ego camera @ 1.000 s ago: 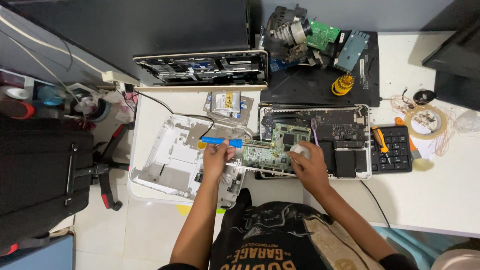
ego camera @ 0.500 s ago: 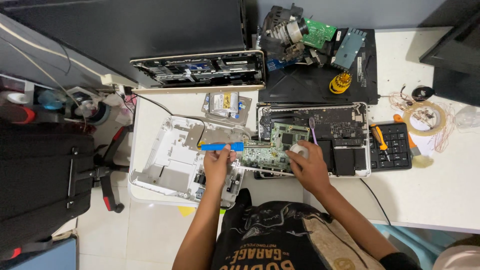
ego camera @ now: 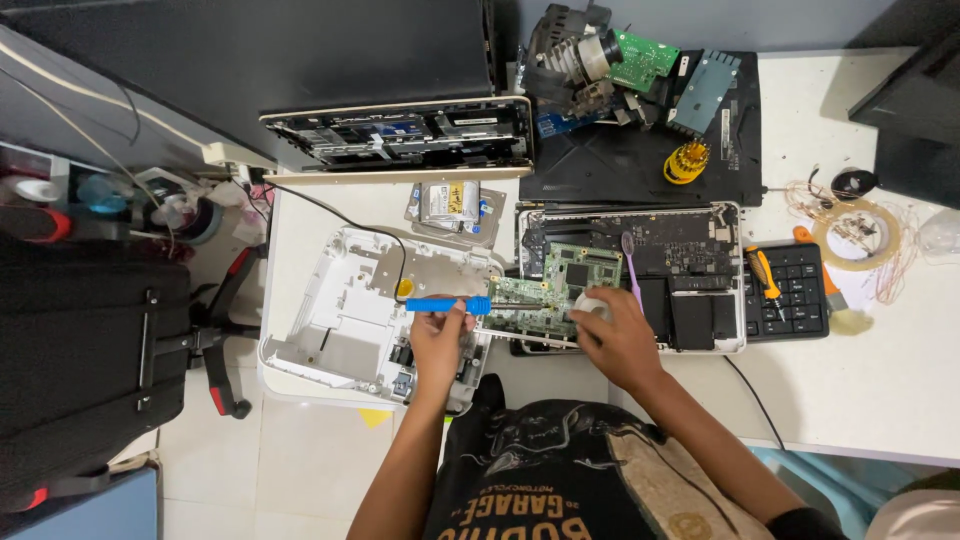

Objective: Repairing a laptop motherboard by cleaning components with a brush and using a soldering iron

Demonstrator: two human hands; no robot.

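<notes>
**Two hands at a green board, mid-frame**

At the far left of the frame stands a black chair (ego camera: pixel 90 370) on the tiled floor. Right of it, at centre left, a white casing (ego camera: pixel 340 320) lies open on the tabletop (ego camera: pixel 880 380), with a black cable running across its upper part.

The left hand (ego camera: pixel 438 345) rests at the casing's right edge, its fingers curled around a blue-handled screwdriver (ego camera: pixel 447 305). The tool lies level, its tip pointing right toward the green board (ego camera: pixel 555 290) in the middle of the frame. That board sits tilted, overlapping the left edge of an open laptop base (ego camera: pixel 690 270).

Above the hands, at upper centre, another opened laptop (ego camera: pixel 400 135) lies with its insides showing, and below it a hard drive (ego camera: pixel 450 205) sits on a bag.

The right hand (ego camera: pixel 620 340) is at the lower right corner of the board, fingers bent over a small whitish round piece (ego camera: pixel 590 305); whether it pinches or only presses it I cannot tell. A purple tool (ego camera: pixel 632 265) lies on the laptop base just above this hand.

Further right sits a black keypad (ego camera: pixel 790 290) with an orange-handled tool (ego camera: pixel 765 275) on it. At upper right lie a black mat (ego camera: pixel 640 160) with a yellow bit holder (ego camera: pixel 688 162) and a tape roll (ego camera: pixel 855 235).
</notes>
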